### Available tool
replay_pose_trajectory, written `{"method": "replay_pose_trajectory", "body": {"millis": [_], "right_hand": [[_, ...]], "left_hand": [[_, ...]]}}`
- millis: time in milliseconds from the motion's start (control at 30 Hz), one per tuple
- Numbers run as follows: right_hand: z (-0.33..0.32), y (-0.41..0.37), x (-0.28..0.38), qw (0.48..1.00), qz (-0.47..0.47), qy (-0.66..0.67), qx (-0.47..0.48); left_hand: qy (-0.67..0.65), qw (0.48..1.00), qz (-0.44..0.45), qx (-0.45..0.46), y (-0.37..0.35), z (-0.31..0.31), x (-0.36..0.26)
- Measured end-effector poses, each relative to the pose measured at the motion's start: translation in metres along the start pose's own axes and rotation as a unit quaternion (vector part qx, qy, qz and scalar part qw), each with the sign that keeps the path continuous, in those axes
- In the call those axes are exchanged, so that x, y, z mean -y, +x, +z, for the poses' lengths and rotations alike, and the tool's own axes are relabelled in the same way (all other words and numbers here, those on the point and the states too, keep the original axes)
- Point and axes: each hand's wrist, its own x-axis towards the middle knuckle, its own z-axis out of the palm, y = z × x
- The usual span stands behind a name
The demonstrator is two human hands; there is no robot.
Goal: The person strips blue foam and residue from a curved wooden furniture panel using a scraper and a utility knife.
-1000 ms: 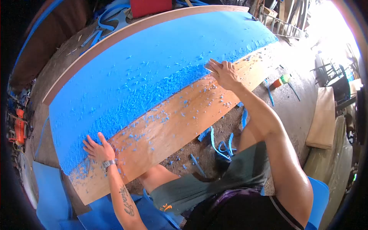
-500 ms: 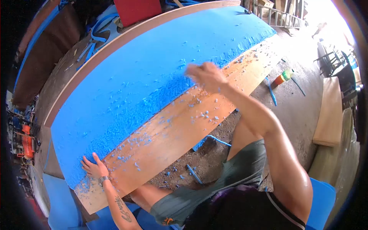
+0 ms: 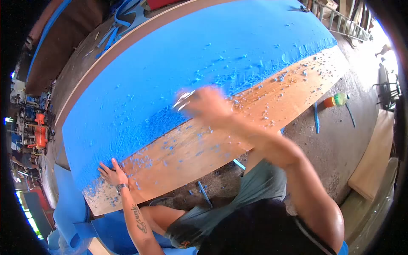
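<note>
A large blue foam sheet point(image 3: 170, 63) lies over a wooden board point(image 3: 204, 144); its near edge is roughened and covered in crumbs. My left hand point(image 3: 113, 173) rests flat with fingers spread at the sheet's near left edge, where foam meets wood. Over the middle of that edge is my right hand point(image 3: 208, 104), smeared by motion and closed round a shiny metal tool point(image 3: 183, 100). The tool's kind is lost in the blur. Blue foam crumbs point(image 3: 170, 148) are scattered on the bare wood around both hands.
A curved wooden rim point(image 3: 95, 70) borders the sheet's far side. On the floor to the right stand a bottle point(image 3: 336, 100) and pale boards point(image 3: 374, 155). Blue foam strips point(image 3: 316, 118) lie about, with blue sheets point(image 3: 70, 195) at lower left. An orange machine point(image 3: 41, 131) is further left.
My right hand has swept left along the foam edge, and the shiny tool now shows in it. My left hand stays pressed at the left end. The view has shifted slightly.
</note>
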Motion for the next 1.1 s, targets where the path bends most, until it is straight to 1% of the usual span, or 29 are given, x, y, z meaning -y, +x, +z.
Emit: {"method": "replay_pose_trajectory", "body": {"millis": [33, 67, 100, 133, 200, 233, 267, 300, 400, 433, 467, 500, 533, 567, 600, 633, 667, 700, 733, 767, 867, 900, 933, 967, 1000, 1033, 1100], "right_hand": [[0.027, 0.008, 0.036, 0.999, -0.039, 0.013, -0.001], [0.038, 0.018, 0.057, 0.998, -0.049, -0.018, 0.033], [0.035, 0.027, 0.065, 0.995, -0.059, -0.049, 0.069], [0.023, 0.024, 0.052, 0.987, -0.015, -0.022, 0.156], [-0.027, 0.018, -0.004, 0.941, 0.062, 0.033, 0.33], [-0.044, -0.001, -0.043, 0.964, 0.025, -0.034, 0.262], [-0.062, -0.021, -0.082, 0.976, -0.003, -0.106, 0.19], [-0.095, -0.026, -0.094, 0.977, 0.082, -0.123, 0.151], [-0.097, -0.023, -0.088, 0.984, 0.119, -0.103, 0.088], [-0.075, -0.017, -0.077, 0.991, 0.065, -0.009, 0.113], [-0.037, -0.006, -0.055, 0.987, 0.013, 0.081, 0.136], [-0.005, -0.004, -0.018, 0.996, -0.03, 0.012, 0.087], [0.007, 0.004, 0.008, 0.993, -0.031, 0.029, 0.112], [0.012, 0.011, 0.017, 0.989, -0.034, 0.045, 0.137], [0.003, 0.006, 0.001, 0.984, -0.027, 0.001, 0.177], [-0.013, -0.005, -0.029, 0.974, -0.027, -0.038, 0.223], [-0.031, -0.011, -0.064, 0.961, -0.034, -0.079, 0.263], [-0.062, -0.012, -0.096, 0.952, -0.034, -0.051, 0.3], [-0.092, -0.022, -0.107, 0.962, 0.032, -0.129, 0.237], [-0.122, -0.032, -0.117, 0.958, 0.106, -0.198, 0.18], [-0.1, -0.02, -0.086, 0.983, 0.052, -0.171, 0.041], [-0.073, -0.001, -0.061, 0.993, 0.036, 0.011, 0.108], [-0.012, 0.003, -0.036, 0.992, -0.024, 0.116, 0.05], [0.01, 0.018, 0.009, 0.986, -0.064, 0.092, 0.122], [0.03, 0.033, 0.055, 0.985, -0.103, 0.093, 0.106], [0.065, 0.048, 0.084, 0.965, -0.117, 0.118, 0.205], [0.057, 0.057, 0.089, 0.961, -0.123, 0.064, 0.239]], "left_hand": [[-0.006, 1.0, -0.005, 0.006, -0.001, -0.001, 0.002], [-0.013, 1.0, -0.012, 0.012, 0.0, 0.001, 0.003], [-0.015, 1.0, 0.0, 0.004, 0.005, 0.005, 0.003], [-0.013, 1.0, 0.009, 0.0, 0.007, 0.008, 0.008], [-0.007, 1.0, 0.01, -0.006, 0.005, 0.01, 0.015], [-0.004, 1.0, 0.012, -0.008, 0.005, 0.011, 0.014], [0.002, 1.0, 0.013, -0.008, 0.003, 0.011, 0.015], [0.005, 1.0, 0.015, -0.014, 0.004, 0.011, 0.014], [0.009, 1.0, -0.001, -0.009, 0.002, 0.008, 0.011], [0.01, 1.0, -0.002, -0.004, 0.002, 0.005, 0.006], [0.001, 1.0, 0.004, -0.007, 0.0, 0.004, 0.007], [-0.008, 1.0, 0.01, -0.007, 0.0, 0.005, 0.017], [-0.021, 1.0, 0.017, -0.009, 0.004, 0.008, 0.015], [-0.023, 0.999, 0.025, -0.015, 0.01, 0.013, 0.006], [-0.018, 0.999, 0.028, -0.015, 0.01, 0.013, 0.008], [-0.008, 1.0, 0.024, -0.013, 0.004, 0.011, 0.02], [-0.022, 0.999, 0.02, -0.016, 0.0, 0.007, 0.012], [-0.015, 0.999, 0.023, -0.018, 0.002, 0.01, 0.011], [-0.005, 0.999, 0.026, -0.018, 0.002, 0.012, 0.015], [0.002, 0.999, 0.025, -0.024, 0.004, 0.013, 0.017], [0.016, 0.999, 0.023, -0.025, 0.004, 0.015, 0.018], [0.017, 1.0, 0.008, -0.02, 0.001, 0.009, 0.013], [0.018, 1.0, 0.0, -0.014, -0.002, 0.002, 0.005], [0.016, 1.0, -0.004, -0.005, -0.003, -0.002, -0.002], [0.002, 1.0, -0.005, 0.0, -0.005, -0.006, -0.004], [0.004, 1.0, 0.005, -0.006, -0.003, -0.004, 0.002], [0.0, 0.999, 0.038, -0.004, 0.005, 0.013, 0.023]]}}
